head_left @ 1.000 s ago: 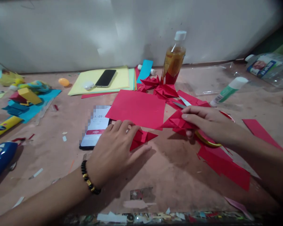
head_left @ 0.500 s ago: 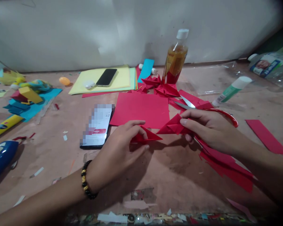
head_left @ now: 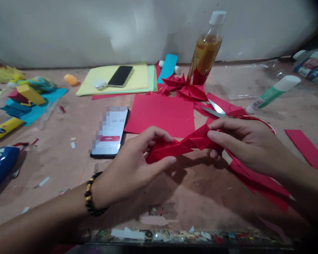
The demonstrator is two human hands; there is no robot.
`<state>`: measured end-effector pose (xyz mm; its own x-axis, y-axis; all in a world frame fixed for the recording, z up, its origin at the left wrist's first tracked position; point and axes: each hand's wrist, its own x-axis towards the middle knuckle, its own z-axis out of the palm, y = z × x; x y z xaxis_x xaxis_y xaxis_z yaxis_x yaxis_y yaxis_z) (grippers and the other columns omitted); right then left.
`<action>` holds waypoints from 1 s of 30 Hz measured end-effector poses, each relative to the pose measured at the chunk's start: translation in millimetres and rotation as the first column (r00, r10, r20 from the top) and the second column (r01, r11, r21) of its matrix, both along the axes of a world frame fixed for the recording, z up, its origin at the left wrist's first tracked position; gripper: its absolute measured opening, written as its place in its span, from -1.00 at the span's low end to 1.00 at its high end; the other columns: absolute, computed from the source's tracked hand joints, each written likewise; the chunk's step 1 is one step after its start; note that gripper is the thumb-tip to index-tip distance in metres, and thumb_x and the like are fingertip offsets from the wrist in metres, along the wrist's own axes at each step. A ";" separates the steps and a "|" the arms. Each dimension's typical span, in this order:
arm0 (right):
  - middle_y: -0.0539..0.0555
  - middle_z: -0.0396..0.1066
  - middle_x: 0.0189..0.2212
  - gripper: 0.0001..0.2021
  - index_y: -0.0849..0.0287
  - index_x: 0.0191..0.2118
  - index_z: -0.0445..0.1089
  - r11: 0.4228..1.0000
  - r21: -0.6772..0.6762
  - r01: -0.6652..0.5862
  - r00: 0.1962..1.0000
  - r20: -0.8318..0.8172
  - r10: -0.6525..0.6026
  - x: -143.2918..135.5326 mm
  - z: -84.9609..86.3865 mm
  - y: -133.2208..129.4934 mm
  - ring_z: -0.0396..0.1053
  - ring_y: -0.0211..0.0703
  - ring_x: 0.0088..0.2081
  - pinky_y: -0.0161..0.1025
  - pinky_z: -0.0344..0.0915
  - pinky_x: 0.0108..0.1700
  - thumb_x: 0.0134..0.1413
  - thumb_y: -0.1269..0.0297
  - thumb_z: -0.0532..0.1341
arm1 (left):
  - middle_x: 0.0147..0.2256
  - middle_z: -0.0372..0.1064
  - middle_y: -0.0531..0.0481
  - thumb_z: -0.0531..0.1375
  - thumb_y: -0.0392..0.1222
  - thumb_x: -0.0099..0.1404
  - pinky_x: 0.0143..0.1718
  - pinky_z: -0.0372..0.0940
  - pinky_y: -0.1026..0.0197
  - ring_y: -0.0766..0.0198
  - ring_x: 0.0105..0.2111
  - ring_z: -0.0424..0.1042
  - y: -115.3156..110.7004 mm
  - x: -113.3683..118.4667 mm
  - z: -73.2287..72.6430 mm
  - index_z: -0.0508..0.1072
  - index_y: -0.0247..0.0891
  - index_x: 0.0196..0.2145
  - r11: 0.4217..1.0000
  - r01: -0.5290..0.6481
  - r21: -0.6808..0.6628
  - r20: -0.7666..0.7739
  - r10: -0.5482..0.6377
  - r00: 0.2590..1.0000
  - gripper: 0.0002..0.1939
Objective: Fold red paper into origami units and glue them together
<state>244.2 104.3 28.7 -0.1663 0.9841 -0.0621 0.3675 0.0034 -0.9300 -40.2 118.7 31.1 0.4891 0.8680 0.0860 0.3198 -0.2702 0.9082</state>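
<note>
My left hand (head_left: 137,162) is closed round a folded red paper piece (head_left: 169,150), its thumb below and fingers on top. Between thumb and fingers, my right hand (head_left: 238,141) pinches another folded red paper piece (head_left: 198,137). The two pieces meet in the middle; whether one is tucked into the other I cannot tell. Behind my right hand lie scissors (head_left: 214,110) with red handles, partly hidden by my knuckles. Red paper scraps (head_left: 257,176) lie beneath my right forearm. A flat red sheet (head_left: 161,114) is just beyond my hands.
A phone with a lit screen (head_left: 112,135) lies left of the red sheet. Behind stand a drink bottle (head_left: 205,56) and folded red pieces (head_left: 190,92). A glue stick (head_left: 275,93) is at right. Stacked coloured paper (head_left: 92,79) bears a dark phone (head_left: 121,76). Paper scraps line the front edge.
The two folded red pieces, apart before, now touch and overlap. My left thumb has spread lower along its piece. The whole view has shifted slightly.
</note>
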 end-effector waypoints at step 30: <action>-0.01 0.56 -0.62 -0.73 -0.07 -0.12 0.80 0.965 -0.195 0.177 0.941 -0.252 -0.224 -34.2 7.1 -23.5 0.45 -0.18 -0.66 -0.40 0.44 -0.69 0.03 0.07 0.64 | -0.21 0.69 0.18 0.55 -0.26 0.32 -0.55 0.47 0.49 0.50 -0.54 0.56 -4.6 5.5 11.2 0.57 -0.16 -0.08 0.915 -0.013 -0.404 0.252 0.124 0.960 -0.69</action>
